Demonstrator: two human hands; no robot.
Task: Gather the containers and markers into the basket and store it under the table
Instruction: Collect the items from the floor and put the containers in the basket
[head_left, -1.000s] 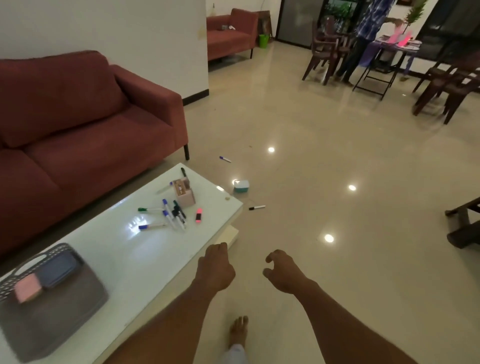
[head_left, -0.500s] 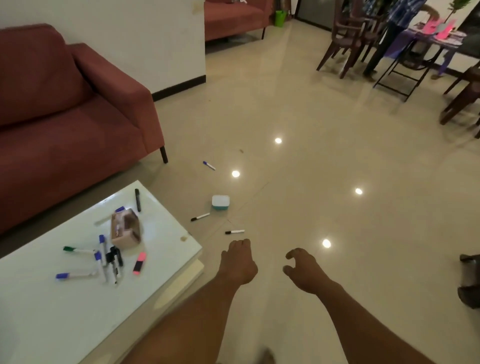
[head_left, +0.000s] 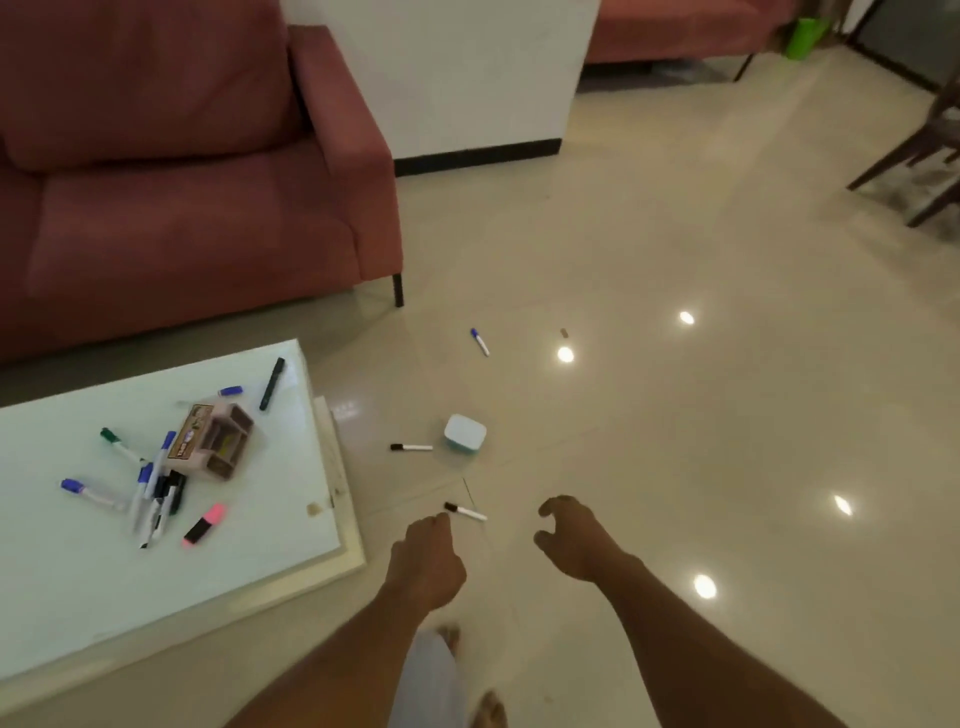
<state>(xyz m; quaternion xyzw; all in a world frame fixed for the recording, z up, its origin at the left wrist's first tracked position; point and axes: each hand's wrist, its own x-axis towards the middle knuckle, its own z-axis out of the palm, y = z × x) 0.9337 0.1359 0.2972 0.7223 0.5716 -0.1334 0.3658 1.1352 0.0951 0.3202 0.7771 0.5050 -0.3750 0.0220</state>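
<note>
Three markers lie on the tiled floor: a black-capped one (head_left: 465, 511) just ahead of my left hand (head_left: 428, 558), another black-capped one (head_left: 411, 447) beside a small white and teal container (head_left: 464, 434), and a blue-capped one (head_left: 479, 341) farther off. My left hand is curled into a loose fist with nothing in it. My right hand (head_left: 574, 538) hovers to the right, fingers apart and empty. On the white table (head_left: 62, 597) a pink compartment holder (head_left: 218, 440) lies tipped among several scattered markers (head_left: 150, 493) and a pink highlighter (head_left: 204, 523). The basket is out of view.
A red sofa (head_left: 182, 208) stands behind the table. A white wall pillar (head_left: 467, 78) rises beyond it. Dark chair legs (head_left: 924, 166) show at the far right, a green bin (head_left: 805, 36) at the top. My bare feet (head_left: 488, 706) are below.
The view has swung down and forward over the floor; the basket has left the frame. Both hands have come closer to the nearest floor marker.
</note>
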